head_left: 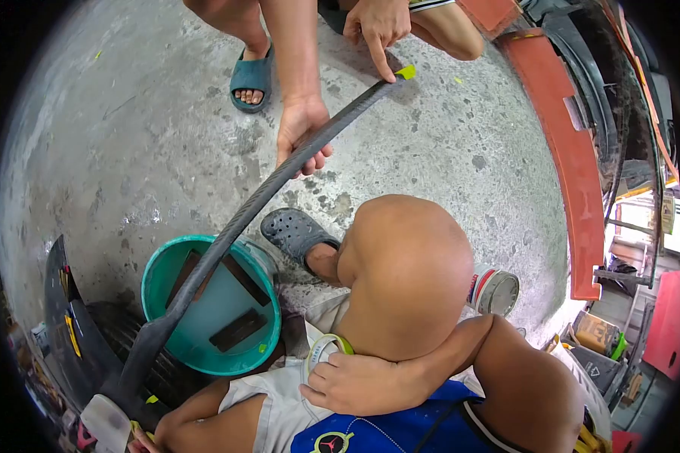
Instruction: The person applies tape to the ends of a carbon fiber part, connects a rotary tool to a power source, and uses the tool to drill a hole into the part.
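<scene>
My right hand (355, 383) is closed around a roll of yellow-green tape (327, 349) and rests on my lap beside my raised knee. At the bottom left edge, my left hand (142, 441) shows only its fingers, bent beside a whitish translucent piece (107, 423) and a bit of yellow-green; I cannot tell which it grips. A long dark strip with a woven carbon look (268, 185) slants from near that hand up to the other person. That person's one hand (302, 132) supports it from below, and the other (381, 34) presses a fingertip by a yellow-green tape piece (406, 72) at its far end.
Under the strip, a teal bucket (273, 332) holds cloudy water and several dark blocks. A paint can (499, 292) lies beyond my knee. An orange-red panel (555, 151) and dark parts line the right. Black curved parts (72, 340) lean at left on the concrete floor (151, 151).
</scene>
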The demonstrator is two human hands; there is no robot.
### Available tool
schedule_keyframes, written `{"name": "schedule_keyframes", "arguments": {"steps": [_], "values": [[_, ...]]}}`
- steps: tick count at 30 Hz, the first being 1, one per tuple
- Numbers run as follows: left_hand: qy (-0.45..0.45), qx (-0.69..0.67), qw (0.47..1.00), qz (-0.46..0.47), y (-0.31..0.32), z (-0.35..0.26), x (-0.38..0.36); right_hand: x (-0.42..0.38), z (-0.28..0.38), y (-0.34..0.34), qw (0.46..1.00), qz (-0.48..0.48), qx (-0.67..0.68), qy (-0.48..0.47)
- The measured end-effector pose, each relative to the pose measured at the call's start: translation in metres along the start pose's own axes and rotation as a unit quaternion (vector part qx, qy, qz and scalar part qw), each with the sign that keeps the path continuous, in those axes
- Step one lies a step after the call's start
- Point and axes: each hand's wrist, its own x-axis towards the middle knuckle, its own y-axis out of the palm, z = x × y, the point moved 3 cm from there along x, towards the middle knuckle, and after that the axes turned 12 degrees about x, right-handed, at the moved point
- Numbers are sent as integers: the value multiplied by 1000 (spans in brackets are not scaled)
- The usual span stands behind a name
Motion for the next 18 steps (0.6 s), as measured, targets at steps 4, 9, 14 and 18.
{"name": "schedule_keyframes", "arguments": {"steps": [4,9,14,18], "values": [[-11,17,1000,-16,-2,6,0,1,0,-2,1000,3,1,1],[2,33,999,-36,-6,-2,-1,1,0,-5,1000,6,9,2],[-47,7,999,-14,-2,3,-1,1,-1,-9,1000,8,17,4],[-41,-104,992,58,23,54,10,2,-1,-16,1000,9,2,7]]}}
